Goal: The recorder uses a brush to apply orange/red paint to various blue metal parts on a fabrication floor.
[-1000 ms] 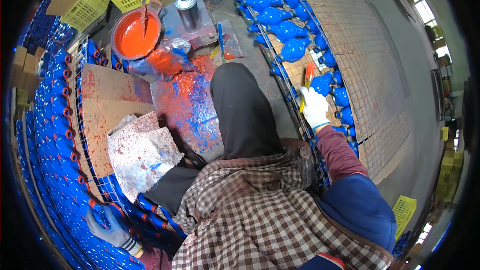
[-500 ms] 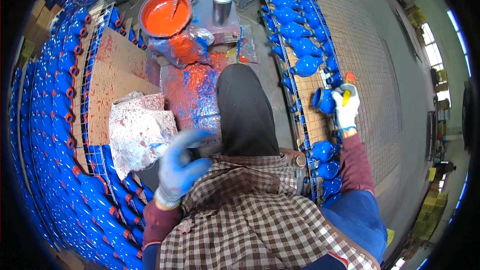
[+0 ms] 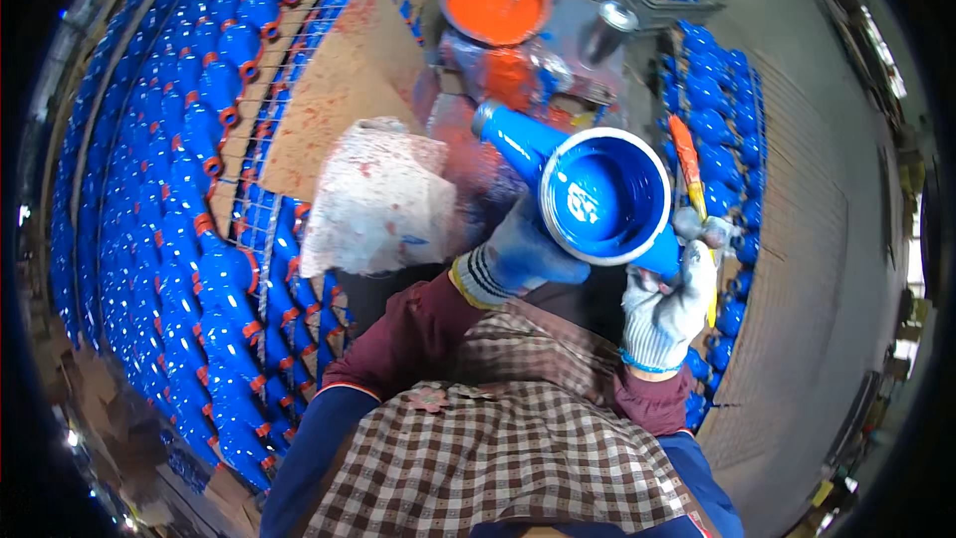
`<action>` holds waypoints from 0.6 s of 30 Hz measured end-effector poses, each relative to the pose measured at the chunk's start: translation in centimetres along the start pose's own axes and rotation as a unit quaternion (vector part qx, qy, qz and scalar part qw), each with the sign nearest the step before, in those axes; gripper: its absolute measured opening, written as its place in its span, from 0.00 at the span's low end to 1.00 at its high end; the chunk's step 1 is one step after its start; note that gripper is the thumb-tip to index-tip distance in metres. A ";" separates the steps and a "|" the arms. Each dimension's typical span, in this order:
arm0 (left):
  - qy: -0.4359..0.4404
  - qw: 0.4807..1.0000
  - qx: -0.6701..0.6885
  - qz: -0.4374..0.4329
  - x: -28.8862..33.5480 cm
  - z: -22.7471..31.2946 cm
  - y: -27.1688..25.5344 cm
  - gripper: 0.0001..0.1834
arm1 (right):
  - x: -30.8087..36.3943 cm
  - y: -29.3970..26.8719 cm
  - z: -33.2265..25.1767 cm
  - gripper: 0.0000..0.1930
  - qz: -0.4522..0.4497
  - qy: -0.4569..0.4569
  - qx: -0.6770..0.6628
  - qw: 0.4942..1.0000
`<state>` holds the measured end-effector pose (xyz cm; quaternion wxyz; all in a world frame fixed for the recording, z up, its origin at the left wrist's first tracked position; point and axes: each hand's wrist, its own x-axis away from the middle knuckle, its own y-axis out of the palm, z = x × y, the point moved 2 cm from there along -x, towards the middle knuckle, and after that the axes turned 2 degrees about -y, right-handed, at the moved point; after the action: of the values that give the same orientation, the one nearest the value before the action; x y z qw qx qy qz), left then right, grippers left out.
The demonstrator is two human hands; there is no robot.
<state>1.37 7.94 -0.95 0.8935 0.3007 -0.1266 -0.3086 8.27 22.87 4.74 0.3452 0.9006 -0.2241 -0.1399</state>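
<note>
A blue hollow pipe fitting (image 3: 513, 142) is held up in front of me, its wide round mouth with a pale rim facing up. A narrower neck points to the upper left, and another end reaches toward my right hand. My gloved left hand (image 3: 523, 251) is closed around the fitting's near left side, its fingers partly hidden beneath. My gloved right hand (image 3: 667, 314) grips a yellow-handled paintbrush (image 3: 687, 159) with orange paint on its upper end. Its fingers are also at the fitting's right end; whether they grip it I cannot tell.
A pan of orange paint (image 3: 495, 0) stands on a low stand beside a metal can (image 3: 607, 32). Left lies a stained cloth (image 3: 378, 199) near a cardboard sheet (image 3: 329, 90). Racks of blue fittings (image 3: 224, 284) line the left; another rack (image 3: 709, 90) stands at right.
The blue fitting has come from the right rack to the middle. My left hand has moved right and taken hold of it. The paintbrush remains in my right hand, and the view has shifted.
</note>
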 end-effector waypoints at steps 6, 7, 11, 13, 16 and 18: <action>0.157 0.988 -0.014 0.008 0.1 6.4 -9.3 0.46 | -6.7 3.9 5.5 0.35 -0.028 -0.034 0.250 0.967; 0.109 0.974 0.143 0.137 0.6 7.2 -8.2 0.40 | -9.2 3.1 6.8 0.36 0.006 -0.013 0.254 0.967; 0.233 0.940 0.244 -0.048 -0.3 7.3 -12.5 0.35 | -16.5 3.2 13.1 0.21 0.042 0.038 0.315 0.947; 0.205 0.947 0.210 0.130 -0.6 5.6 -15.2 0.33 | -19.4 2.9 17.3 0.14 -0.017 -0.038 0.382 0.923; 0.222 0.927 0.259 0.154 -0.4 6.6 -15.4 0.33 | -22.2 3.0 22.4 0.10 -0.051 0.022 0.398 0.916; 0.214 0.912 0.302 0.175 -0.5 7.4 -15.1 0.36 | -23.9 2.2 24.9 0.13 -0.050 0.010 0.409 0.911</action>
<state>-9.21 -4.67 -4.47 0.8054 0.5881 -0.0696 -0.0224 -23.09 19.47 -9.45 -0.0581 0.9742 -0.2134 -0.0441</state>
